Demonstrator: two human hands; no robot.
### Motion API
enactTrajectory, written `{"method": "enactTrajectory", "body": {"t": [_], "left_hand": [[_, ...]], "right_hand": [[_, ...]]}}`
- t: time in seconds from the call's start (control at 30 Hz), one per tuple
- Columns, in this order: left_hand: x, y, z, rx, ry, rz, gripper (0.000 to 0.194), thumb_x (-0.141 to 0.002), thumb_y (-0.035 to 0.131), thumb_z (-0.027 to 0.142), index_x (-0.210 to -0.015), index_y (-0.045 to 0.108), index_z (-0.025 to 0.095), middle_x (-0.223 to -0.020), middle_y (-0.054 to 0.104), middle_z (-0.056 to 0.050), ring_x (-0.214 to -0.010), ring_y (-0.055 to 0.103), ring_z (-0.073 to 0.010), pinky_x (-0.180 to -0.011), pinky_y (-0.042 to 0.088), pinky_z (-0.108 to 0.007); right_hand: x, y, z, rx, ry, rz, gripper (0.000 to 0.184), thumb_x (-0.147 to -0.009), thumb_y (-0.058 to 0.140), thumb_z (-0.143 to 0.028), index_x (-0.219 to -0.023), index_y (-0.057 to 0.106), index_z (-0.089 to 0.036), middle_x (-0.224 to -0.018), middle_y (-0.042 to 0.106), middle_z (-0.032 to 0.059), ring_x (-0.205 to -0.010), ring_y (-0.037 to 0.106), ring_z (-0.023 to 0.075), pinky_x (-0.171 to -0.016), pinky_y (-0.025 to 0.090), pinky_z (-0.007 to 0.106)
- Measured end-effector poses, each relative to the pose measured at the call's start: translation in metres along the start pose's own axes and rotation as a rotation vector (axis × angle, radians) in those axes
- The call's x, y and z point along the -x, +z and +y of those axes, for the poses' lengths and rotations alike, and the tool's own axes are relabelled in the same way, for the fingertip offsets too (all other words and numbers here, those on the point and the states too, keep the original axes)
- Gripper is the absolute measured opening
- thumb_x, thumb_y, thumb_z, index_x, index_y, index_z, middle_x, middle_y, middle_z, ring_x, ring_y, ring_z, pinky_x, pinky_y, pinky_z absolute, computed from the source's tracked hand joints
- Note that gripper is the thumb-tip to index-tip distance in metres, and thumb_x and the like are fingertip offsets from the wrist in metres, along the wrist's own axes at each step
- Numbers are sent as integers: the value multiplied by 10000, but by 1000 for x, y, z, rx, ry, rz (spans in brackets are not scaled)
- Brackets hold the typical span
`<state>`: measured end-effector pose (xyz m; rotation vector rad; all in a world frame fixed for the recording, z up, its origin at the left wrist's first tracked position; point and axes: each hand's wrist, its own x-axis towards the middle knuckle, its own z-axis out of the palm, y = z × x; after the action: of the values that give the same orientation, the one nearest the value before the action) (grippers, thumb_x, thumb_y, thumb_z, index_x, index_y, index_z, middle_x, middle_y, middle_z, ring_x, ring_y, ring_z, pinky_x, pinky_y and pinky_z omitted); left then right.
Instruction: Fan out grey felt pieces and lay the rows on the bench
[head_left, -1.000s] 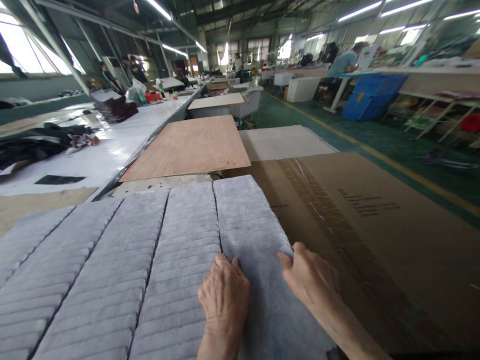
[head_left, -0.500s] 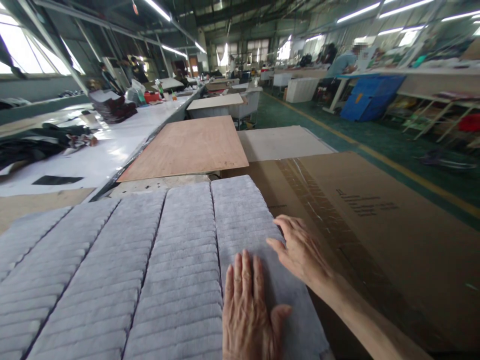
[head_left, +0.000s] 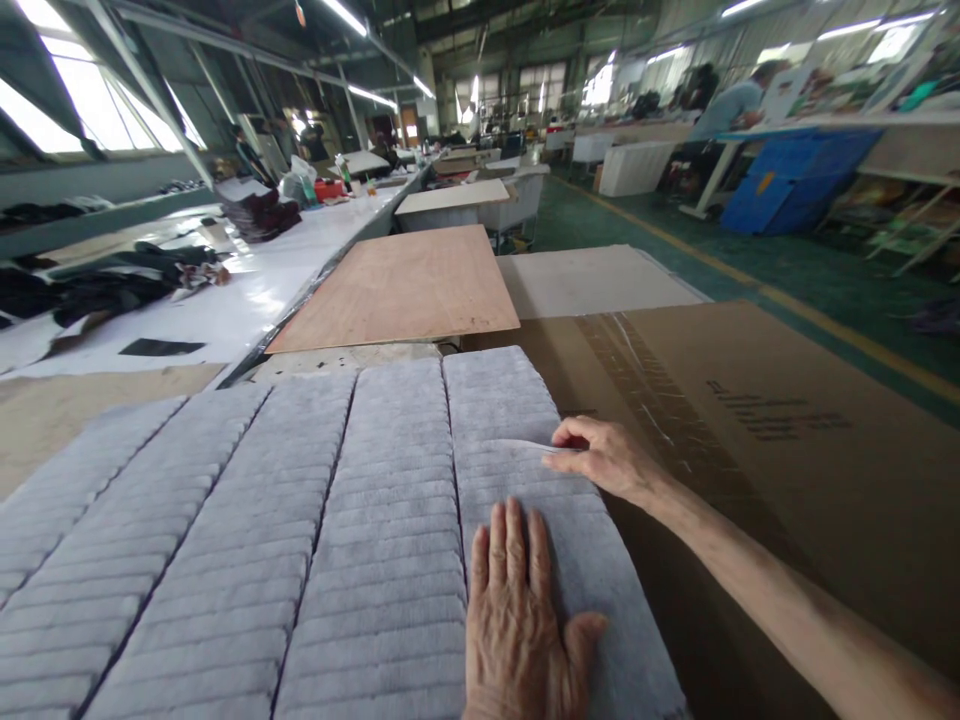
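Pale grey, fuzzy fabric pieces (head_left: 390, 520) lie overlapped like shingles in several long columns across the near surface. On the rightmost column my left hand (head_left: 521, 610) rests flat, its fingers stretched forward and thumb out to the side. Farther up that column, at its right edge, my right hand (head_left: 600, 455) pinches the edge of one fabric piece (head_left: 517, 443) between thumb and fingers. That edge is lifted slightly and shows as a thin pale line. Most of each piece is hidden beneath the one overlapping it.
Flattened brown cardboard (head_left: 720, 480) with tape and print lies right of the fabric. Beyond are a plywood sheet (head_left: 405, 290) and a pale board (head_left: 592, 280). A long white table (head_left: 255, 290) holds dark cloth at left. A person (head_left: 727, 105) bends over a table near blue bins (head_left: 795, 185).
My right hand has gone from lying with spread fingers at the fabric's edge to pinching one piece and lifting its edge. My left hand stays flat. The view has shifted slightly left.
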<state>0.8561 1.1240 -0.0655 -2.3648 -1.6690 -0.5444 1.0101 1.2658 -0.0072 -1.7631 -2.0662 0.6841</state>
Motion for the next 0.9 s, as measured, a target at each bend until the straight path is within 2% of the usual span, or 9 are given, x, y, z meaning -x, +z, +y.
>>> {"method": "enactTrajectory", "body": {"t": [0.1,0.3,0.5,0.9], "left_hand": [[0,0,0,3,-4,-11,725,-842,390,542,-1401,268,96,-1452,287,-154,-1317,307,-316,-1004,417,-461],[-1,0,0,1,-8,-5,745,-830,402,559,-1402,269,102,-1449,295,-149,-1320,302,-317,-1003,414,-462],[-1,0,2,6,-19,43,748,-824,402,571,-1395,289,101,-1442,318,-135,-1325,299,-302,-1007,414,-452],[-2,1,-1,37,-31,4,746,-834,384,577,-1412,250,125,-1457,293,-115,-1344,254,-301,-1044,375,-470]], "right_hand": [[5,-2,-2,-56,113,-51,219,-705,615,-403,-790,647,-203,-683,621,-47,-653,567,127,-556,378,199],[7,6,-6,-31,227,-81,204,-665,641,-371,-752,687,-192,-643,633,-1,-688,601,173,-554,374,217],[6,18,-10,-8,240,-46,138,-690,616,-290,-729,686,-177,-614,623,26,-659,603,193,-538,371,239],[3,20,-3,-2,207,-70,171,-713,595,-311,-716,674,-160,-590,590,15,-610,578,168,-521,357,222]]}}
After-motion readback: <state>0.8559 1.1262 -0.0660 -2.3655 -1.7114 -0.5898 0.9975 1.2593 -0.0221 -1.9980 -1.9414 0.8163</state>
